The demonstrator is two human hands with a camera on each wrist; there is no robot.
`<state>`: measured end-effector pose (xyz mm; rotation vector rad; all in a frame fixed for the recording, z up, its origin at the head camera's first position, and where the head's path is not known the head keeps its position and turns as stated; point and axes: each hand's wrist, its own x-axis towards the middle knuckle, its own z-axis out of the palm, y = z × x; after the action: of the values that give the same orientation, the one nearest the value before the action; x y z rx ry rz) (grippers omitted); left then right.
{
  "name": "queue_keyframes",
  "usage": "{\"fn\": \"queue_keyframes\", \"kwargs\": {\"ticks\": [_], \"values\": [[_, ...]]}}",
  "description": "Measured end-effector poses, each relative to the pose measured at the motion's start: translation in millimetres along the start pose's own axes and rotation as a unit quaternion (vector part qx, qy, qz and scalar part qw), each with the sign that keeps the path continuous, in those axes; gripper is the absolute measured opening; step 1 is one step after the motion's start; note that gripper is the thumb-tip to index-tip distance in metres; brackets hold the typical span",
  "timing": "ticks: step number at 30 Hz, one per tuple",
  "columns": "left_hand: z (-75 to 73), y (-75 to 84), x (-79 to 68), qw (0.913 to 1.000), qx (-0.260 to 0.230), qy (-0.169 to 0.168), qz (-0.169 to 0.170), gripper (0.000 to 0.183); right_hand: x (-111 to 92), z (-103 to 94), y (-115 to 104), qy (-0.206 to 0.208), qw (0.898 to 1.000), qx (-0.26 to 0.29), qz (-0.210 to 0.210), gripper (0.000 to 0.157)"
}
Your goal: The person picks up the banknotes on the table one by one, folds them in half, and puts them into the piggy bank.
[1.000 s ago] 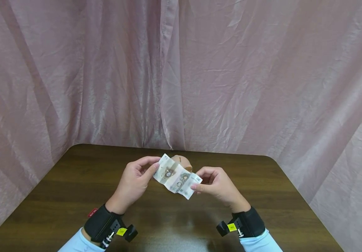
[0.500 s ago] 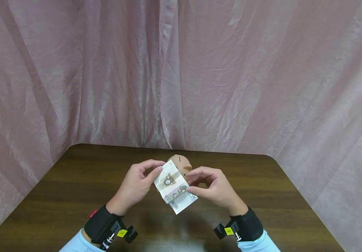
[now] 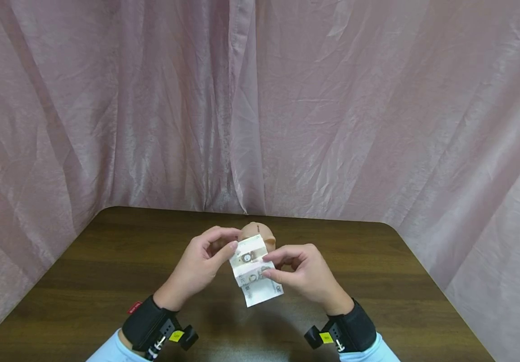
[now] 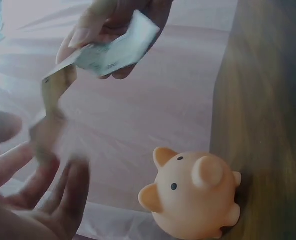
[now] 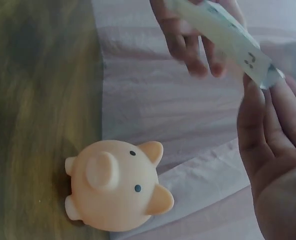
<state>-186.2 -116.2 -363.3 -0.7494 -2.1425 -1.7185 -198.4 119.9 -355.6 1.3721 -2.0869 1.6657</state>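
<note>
A creased banknote (image 3: 251,266) is held up over the table, bent along its folds, its lower part jutting out below the rest. My right hand (image 3: 302,271) pinches its right side between thumb and fingers. At the upper left edge is my left hand (image 3: 203,256), thumb tip right at the paper; in the left wrist view its thumb and blurred fingers (image 4: 75,185) stand apart round the note's near end. Behind the note sits a peach piggy bank (image 3: 258,231), partly hidden in the head view. Both wrist views show its snout, eyes and ears, facing the hands.
The dark wood table (image 3: 119,261) has rounded far corners. Pink curtain (image 3: 314,110) hangs just beyond its far edge. Black wrist straps with small cameras (image 3: 176,336) are on both forearms, low over the table.
From nearly spread out, the note has been bent along its creases and turned more upright. My right hand has moved left and now grips nearer its middle; the left has shifted slightly right.
</note>
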Motion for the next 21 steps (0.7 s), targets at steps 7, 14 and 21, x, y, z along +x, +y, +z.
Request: {"fn": "queue_keyframes", "kwargs": {"ticks": [7, 14, 21], "values": [[3.3, -9.9, 0.6, 0.9843, 0.105, 0.021, 0.140, 0.033, 0.4, 3.4, -0.1, 0.096, 0.995, -0.001, 0.039, 0.021], [8.6, -25.7, 2.3, 0.9754, 0.133, -0.006, 0.176, 0.028, 0.2, 7.7, -1.5, 0.141, 0.988, 0.030, 0.053, 0.021], [9.6, -27.0, 4.4, 0.9752, 0.125, 0.008, 0.183, 0.020, -1.3, 9.8, 0.8, 0.140, 0.989, 0.039, 0.019, 0.024]]}}
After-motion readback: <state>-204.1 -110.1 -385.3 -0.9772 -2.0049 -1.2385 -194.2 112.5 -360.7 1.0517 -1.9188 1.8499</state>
